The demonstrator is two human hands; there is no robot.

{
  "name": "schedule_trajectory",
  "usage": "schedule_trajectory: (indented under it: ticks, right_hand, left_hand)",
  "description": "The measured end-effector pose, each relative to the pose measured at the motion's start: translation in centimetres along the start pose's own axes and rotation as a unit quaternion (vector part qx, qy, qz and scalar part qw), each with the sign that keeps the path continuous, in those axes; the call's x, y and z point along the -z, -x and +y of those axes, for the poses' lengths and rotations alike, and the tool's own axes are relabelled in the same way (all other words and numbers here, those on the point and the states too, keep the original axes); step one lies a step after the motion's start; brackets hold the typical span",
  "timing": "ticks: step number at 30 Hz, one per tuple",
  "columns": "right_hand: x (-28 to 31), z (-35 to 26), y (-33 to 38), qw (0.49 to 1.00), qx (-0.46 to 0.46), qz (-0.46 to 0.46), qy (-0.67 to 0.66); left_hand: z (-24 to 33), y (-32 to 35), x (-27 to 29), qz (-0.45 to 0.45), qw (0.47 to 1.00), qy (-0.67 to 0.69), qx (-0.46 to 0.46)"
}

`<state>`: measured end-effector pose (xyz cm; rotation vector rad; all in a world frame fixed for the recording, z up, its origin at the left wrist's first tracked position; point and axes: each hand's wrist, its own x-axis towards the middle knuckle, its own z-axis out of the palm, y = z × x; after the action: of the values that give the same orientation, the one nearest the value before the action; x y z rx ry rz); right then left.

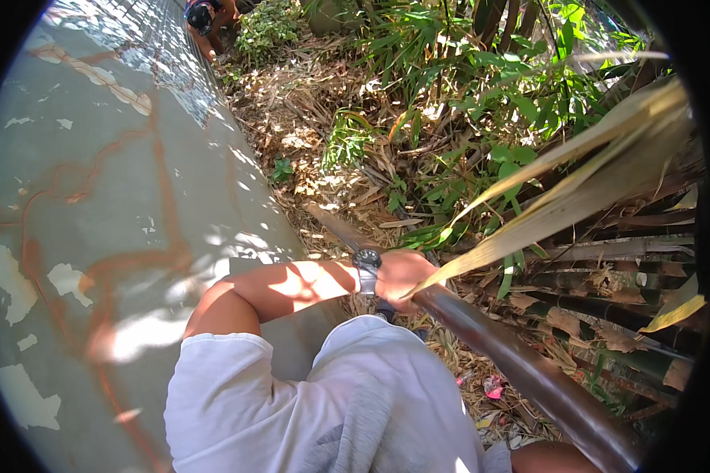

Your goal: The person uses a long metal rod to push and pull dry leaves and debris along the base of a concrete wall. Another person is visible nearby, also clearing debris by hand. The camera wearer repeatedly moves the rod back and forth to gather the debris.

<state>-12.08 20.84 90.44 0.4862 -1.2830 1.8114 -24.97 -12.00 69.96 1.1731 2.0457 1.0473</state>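
Observation:
My left hand [406, 277], with a dark watch [367, 268] on its wrist, is closed round a long brown pole [521, 366]. The pole slants from the lower right, passes beneath the wrist and comes out beyond it, its far end close to the leaf-covered ground. A long dry yellowish leaf [560, 197] stretches from the upper right down to the hand and hides part of the fingers. Only a bit of bare skin beside my shirt shows at the bottom right; my right hand is outside the picture.
A grey wall [95, 205] with cracks and peeling patches runs along the left. Dry leaf litter [292, 118] covers the ground beside it. Green plants [521, 102] and bamboo stems [607, 315] crowd the right. Another person [205, 20] crouches at the far top left.

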Motion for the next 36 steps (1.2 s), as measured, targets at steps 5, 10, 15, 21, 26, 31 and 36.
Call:
schedule_trajectory:
  ticks: [5,10,15,21,26,31,36]
  right_hand:
    - [-0.6,6.4,11.7,0.986,-0.124,0.083,0.076]
    - [10.6,4.4,16.9,0.968,-0.212,0.110,0.078]
    - [27.4,4.2,28.0,0.890,-0.314,0.328,0.045]
    - [43.3,5.6,45.8,0.511,-0.440,0.718,0.173]
    - [42.5,6.2,45.0,0.496,-0.468,0.712,0.165]
    - [26.2,4.7,29.5,0.858,-0.353,0.372,-0.014]
    - [9.9,3.0,16.2,0.936,-0.265,-0.180,-0.146]
  left_hand:
    - [-18.8,4.9,-3.8,0.053,0.981,-0.100,0.156]
    - [-22.8,2.6,-14.6,0.111,0.949,-0.174,0.236]
    - [-19.4,-1.2,-21.7,0.066,0.942,-0.076,0.321]
    - [-22.4,1.8,-21.9,-0.044,0.933,-0.056,0.353]
    - [-23.5,5.1,-19.5,0.084,0.902,0.140,0.401]
    - [-18.8,5.0,-16.6,0.048,0.905,-0.220,0.361]
    - [-15.2,6.7,-10.5,0.055,0.931,-0.240,0.268]
